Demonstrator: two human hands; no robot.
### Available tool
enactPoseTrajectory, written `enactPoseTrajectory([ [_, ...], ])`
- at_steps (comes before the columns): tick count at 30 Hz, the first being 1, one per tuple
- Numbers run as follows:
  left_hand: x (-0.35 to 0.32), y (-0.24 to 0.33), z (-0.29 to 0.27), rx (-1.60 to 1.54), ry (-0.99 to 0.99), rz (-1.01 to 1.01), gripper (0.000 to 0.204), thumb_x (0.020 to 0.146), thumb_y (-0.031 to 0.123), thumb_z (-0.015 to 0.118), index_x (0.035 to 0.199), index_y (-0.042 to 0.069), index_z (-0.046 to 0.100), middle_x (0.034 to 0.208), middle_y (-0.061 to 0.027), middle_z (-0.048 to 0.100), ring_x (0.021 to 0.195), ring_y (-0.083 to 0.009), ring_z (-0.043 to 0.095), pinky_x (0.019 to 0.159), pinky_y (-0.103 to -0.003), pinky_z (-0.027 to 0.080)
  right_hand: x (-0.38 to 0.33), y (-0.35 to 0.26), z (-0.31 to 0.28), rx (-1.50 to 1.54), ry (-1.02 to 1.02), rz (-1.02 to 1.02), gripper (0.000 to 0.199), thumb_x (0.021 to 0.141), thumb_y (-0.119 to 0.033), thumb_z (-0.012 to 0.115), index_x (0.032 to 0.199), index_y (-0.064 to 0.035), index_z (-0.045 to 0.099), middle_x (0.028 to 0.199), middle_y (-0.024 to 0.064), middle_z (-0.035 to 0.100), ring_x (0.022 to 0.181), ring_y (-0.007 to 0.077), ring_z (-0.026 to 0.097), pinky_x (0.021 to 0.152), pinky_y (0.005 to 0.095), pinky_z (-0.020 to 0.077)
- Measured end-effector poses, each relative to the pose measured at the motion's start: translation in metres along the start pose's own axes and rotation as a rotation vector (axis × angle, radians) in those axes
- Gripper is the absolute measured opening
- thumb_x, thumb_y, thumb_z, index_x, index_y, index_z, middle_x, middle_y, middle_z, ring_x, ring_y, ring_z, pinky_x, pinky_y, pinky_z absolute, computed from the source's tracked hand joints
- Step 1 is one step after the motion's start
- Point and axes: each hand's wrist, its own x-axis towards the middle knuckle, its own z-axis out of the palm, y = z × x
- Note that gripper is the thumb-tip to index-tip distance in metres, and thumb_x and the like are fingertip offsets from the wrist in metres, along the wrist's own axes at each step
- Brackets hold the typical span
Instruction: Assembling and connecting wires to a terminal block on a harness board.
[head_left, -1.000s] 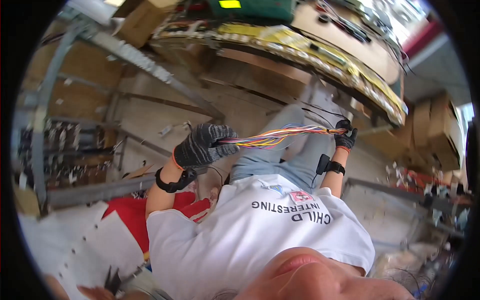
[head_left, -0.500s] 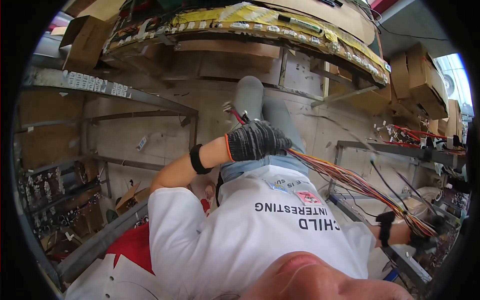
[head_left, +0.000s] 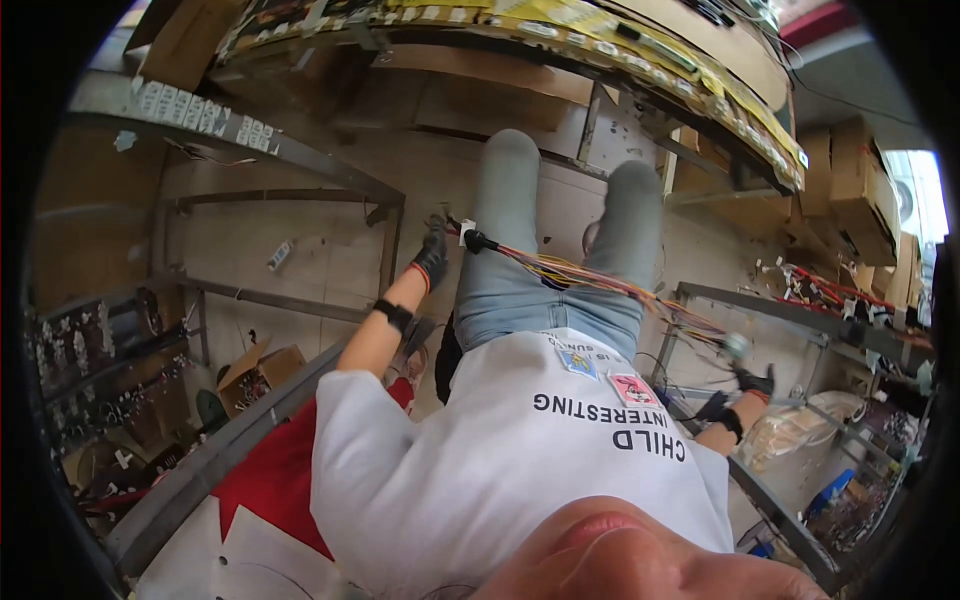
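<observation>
Across the centre of the frame, a multicoloured wire bundle [head_left: 575, 271] spans the grey-blue jeans [head_left: 505, 200], probably stretched between the hands so its strands lie straight. Its white plug connector [head_left: 466, 232] sits just right of the gloved left hand [head_left: 432, 258], fingers close together, their grip uncertain. At lower right, loose wire ends lie beside the gloved right hand [head_left: 755, 382], fingers partly spread, any hold unclear.
</observation>
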Motion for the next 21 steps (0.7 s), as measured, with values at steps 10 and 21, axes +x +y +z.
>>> enactPoseTrajectory([
  [10, 0.042, 0.099, -0.021, -1.270, -0.118, -0.531, 0.023, 0.091, 0.037, 0.052, 0.097, 0.014, 0.055, 0.060, 0.0000, 0.050, 0.040, -0.0110, 0.040, 0.036, -0.023, 0.035, -0.215, 0.225, 0.268, -1.019, -0.651, -1.145, 0.024, 0.090, -0.008, 0.054, 0.112, 0.0010, 0.057, 0.099, 0.0076, 0.063, 0.083, 0.0154, 0.060, 0.080, 0.0281, 0.0470],
  [21, -0.086, 0.225, -0.103, -0.925, -0.401, -0.278, 0.035, 0.093, 0.033, 0.050, 0.118, 0.007, 0.053, 0.068, 0.0063, 0.047, 0.060, -0.0032, 0.043, 0.055, -0.018, 0.039, -0.391, 0.470, 0.494, -0.742, -1.899, -0.359, 0.025, 0.092, -0.019, 0.052, 0.111, -0.0027, 0.055, 0.096, 0.0077, 0.063, 0.085, 0.0220, 0.062, 0.075, 0.0324, 0.0499],
])
